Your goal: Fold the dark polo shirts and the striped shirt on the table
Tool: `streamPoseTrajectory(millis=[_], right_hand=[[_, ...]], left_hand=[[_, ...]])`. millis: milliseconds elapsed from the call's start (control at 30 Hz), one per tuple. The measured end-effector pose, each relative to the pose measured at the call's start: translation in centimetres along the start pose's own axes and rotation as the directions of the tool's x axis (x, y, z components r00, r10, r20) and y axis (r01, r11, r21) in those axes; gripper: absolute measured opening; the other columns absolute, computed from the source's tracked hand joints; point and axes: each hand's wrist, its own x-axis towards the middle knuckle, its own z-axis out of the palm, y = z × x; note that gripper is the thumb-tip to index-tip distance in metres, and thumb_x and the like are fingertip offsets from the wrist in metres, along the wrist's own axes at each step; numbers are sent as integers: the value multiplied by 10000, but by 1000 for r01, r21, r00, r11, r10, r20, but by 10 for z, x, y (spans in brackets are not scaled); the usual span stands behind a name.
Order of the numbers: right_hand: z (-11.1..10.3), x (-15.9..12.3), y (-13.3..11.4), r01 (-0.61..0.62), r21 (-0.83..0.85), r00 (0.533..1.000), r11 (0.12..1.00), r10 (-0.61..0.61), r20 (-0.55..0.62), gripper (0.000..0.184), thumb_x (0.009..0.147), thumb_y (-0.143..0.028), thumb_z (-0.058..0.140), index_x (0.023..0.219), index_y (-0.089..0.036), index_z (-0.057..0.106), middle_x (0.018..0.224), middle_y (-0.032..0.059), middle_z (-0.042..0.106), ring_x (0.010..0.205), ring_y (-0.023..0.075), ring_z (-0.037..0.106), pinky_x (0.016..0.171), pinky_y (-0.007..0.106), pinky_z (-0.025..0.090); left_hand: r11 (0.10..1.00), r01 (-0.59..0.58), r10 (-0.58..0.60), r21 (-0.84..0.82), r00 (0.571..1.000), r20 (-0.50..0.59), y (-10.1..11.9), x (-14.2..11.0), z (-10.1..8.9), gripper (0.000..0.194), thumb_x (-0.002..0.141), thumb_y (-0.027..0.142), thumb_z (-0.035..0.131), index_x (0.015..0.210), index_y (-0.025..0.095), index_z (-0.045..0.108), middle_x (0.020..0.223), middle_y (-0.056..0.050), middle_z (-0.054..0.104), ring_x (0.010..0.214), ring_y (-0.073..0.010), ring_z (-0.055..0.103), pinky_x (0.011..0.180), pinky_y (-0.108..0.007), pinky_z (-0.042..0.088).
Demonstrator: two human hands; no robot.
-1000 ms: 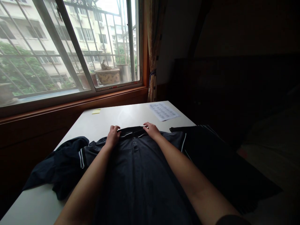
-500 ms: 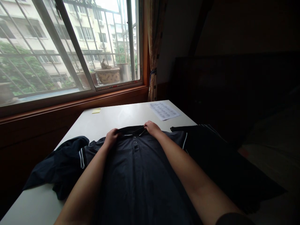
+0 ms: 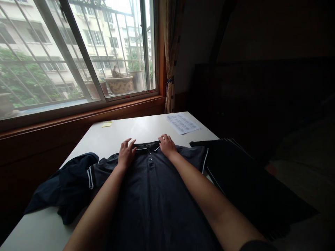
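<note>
A dark navy polo shirt with white trim lies front-up on the white table, its collar toward the window. My left hand rests flat on the left shoulder beside the collar, fingers spread and slightly lifted. On the right side of the collar lies my right hand, fingers stretched out over the fabric. Neither hand grips anything. The left sleeve lies spread toward the left.
A second dark garment lies bunched at the table's left edge. Another dark striped cloth lies to the right. A printed sheet and a yellow note sit near the window sill. Dark furniture stands at the right.
Both hands were pinching the collar and have let go; now they lie flat with fingers spread on the shirt beside it. The collar lies flatter.
</note>
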Motion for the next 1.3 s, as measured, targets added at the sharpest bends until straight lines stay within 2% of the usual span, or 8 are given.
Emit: streamPoseTrajectory(millis=[100, 167, 267, 467, 633, 867, 1100, 1300], right_hand=[[4, -12, 0, 155, 13, 988, 988, -155, -19, 324, 983, -200, 449, 1228, -239, 658, 1349, 99, 559, 1206, 253, 495, 1036, 374, 437], [10, -18, 0, 211, 35, 978, 977, -211, -1, 326, 987, -216, 450, 1220, -233, 678, 1325, 92, 594, 1225, 244, 499, 1082, 377, 410], [19, -23, 2, 180, 51, 983, 982, -181, 29, 358, 989, -285, 483, 1297, -223, 655, 1388, 94, 584, 1324, 245, 457, 1144, 395, 353], [20, -26, 10, 129, 28, 963, 991, -132, 235, 534, 1015, -494, 426, 1502, -275, 456, 1624, 70, 327, 1501, 254, 255, 1199, 444, 248], [13, -31, 19, 85, 7, 961, 996, -84, 262, 564, 1017, -547, 382, 1526, -305, 411, 1656, 58, 243, 1505, 250, 253, 1208, 445, 209], [9, -40, 27, 34, -1, 966, 999, -33, 257, 560, 1016, -551, 364, 1523, -318, 418, 1632, 43, 312, 1494, 266, 265, 1202, 454, 195], [6, -53, 25, 86, 9, 994, 996, -86, 65, 426, 982, -388, 496, 1381, -278, 600, 1439, 77, 547, 1336, 269, 439, 1144, 418, 305], [2, -58, 25, 152, 61, 988, 987, -149, -50, 291, 917, -231, 571, 1160, -229, 732, 1187, 104, 650, 1134, 284, 529, 1017, 420, 422]], left_hand=[[968, -231, 213, 97, 964, 162, 10, -6, 1, 387, 999, 295, 451, 1359, 291, 593, 1506, -71, 482, 1426, -288, 371, 1209, -496, 271], [953, -280, 245, 113, 936, 252, 14, -11, 6, 414, 1007, 362, 441, 1390, 284, 580, 1516, -66, 491, 1446, -297, 354, 1216, -510, 245], [964, -231, 179, 134, 930, 320, 16, -18, 13, 532, 1002, 503, 417, 1482, 284, 486, 1579, -50, 421, 1491, -353, 266, 1202, -550, 237], [974, -150, 66, 168, 905, 421, 14, -19, 17, 621, 975, 633, 366, 1535, 364, 380, 1657, -9, 254, 1523, -402, 129, 1185, -613, 168], [977, -115, 29, 179, 906, 423, 15, -18, 17, 637, 966, 671, 327, 1540, 395, 353, 1673, -26, 198, 1529, -402, 92, 1178, -630, 150], [973, -60, -43, 222, 901, 431, 17, -21, 13, 666, 947, 731, 267, 1540, 433, 325, 1688, 1, 135, 1521, -441, 65, 1182, -606, 158], [969, -34, -62, 243, 923, 379, 16, -25, 17, 669, 957, 708, 289, 1545, 394, 341, 1683, -30, 162, 1522, -427, 102, 1185, -575, 172], [979, -66, 15, 195, 967, 253, 14, -31, 17, 577, 979, 590, 406, 1477, 312, 489, 1607, -82, 367, 1494, -390, 233, 1171, -557, 227]])
